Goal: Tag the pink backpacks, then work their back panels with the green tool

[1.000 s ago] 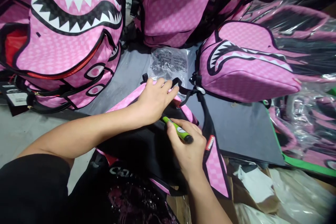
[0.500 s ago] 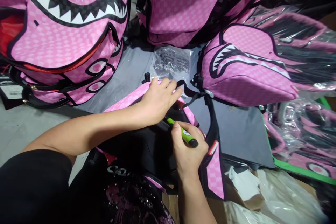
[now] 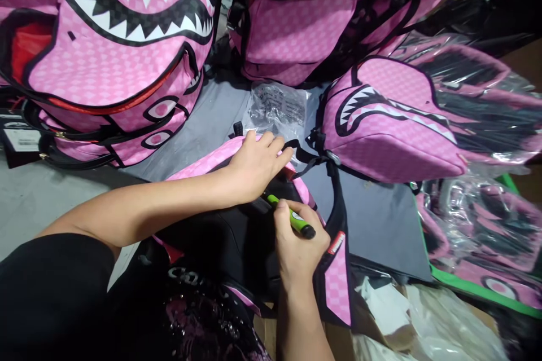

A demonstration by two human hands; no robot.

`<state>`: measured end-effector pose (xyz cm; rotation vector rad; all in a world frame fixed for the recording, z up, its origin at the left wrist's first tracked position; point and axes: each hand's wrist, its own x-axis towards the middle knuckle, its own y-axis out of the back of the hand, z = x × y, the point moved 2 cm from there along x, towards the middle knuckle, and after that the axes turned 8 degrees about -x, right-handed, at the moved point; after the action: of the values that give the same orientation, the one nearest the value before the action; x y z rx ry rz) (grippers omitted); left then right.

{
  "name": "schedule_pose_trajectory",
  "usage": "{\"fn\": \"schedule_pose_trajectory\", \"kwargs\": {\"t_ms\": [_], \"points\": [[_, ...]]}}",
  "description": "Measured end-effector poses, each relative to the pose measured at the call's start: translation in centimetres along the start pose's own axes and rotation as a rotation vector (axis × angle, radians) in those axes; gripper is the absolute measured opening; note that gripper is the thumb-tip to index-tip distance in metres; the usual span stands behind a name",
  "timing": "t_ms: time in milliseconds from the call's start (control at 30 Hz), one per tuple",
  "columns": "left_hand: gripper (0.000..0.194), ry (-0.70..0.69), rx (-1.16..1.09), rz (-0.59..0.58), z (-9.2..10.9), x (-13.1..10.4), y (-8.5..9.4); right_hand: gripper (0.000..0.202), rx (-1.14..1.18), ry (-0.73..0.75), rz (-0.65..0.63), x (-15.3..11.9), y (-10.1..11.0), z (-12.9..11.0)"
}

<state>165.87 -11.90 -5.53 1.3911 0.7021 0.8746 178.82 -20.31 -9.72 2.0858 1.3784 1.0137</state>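
A black-backed pink checkered backpack (image 3: pixel 212 220) lies in front of me, its black panel facing up. My left hand (image 3: pixel 256 166) grips its pink upper edge, fingers curled over the top and palm down against the panel. In my right hand (image 3: pixel 298 242), closed round it, is a green marker pen (image 3: pixel 292 217) with a black end. The pen slants, its tip end at the black panel just below my left hand; the exact tip is hard to make out. A black strap (image 3: pixel 336 197) with a red label loops along the bag's right side.
Pink shark-mouth backpacks stand at the left (image 3: pixel 114 67), and another pink backpack (image 3: pixel 300 34) stands behind. A smaller shark-mouth bag (image 3: pixel 393 135) sits on the grey surface (image 3: pixel 381 225). A clear plastic packet (image 3: pixel 275 110) lies behind my hands. Plastic-wrapped goods (image 3: pixel 483 220) fill the right.
The view has shifted slightly, so the surroundings sit a little differently in the picture. Both hands keep nearly the same place on the backpack, the marker pen still held at the panel.
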Motion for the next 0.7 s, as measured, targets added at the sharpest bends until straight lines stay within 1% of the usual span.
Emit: {"fn": "schedule_pose_trajectory", "kwargs": {"t_ms": [100,200,267,533,700], "points": [[0.06,-0.004,0.003,0.0,-0.01,-0.04,0.01,0.017,-0.016,0.022,-0.008,0.05,0.02,-0.07],[0.062,-0.004,0.001,0.011,-0.03,-0.07,-0.02,0.016,-0.059,0.039,0.02,0.09,0.23,-0.15],[0.062,-0.006,0.001,0.014,-0.03,-0.1,-0.02,0.016,-0.041,0.045,0.013,0.12,0.28,-0.2],[0.065,-0.008,-0.007,0.021,-0.05,-0.19,0.02,0.018,-0.028,0.009,-0.042,0.3,0.31,-0.26],[0.062,-0.008,-0.023,0.019,-0.07,-0.16,-0.09,0.017,-0.029,-0.016,-0.038,0.38,0.36,-0.35]]}}
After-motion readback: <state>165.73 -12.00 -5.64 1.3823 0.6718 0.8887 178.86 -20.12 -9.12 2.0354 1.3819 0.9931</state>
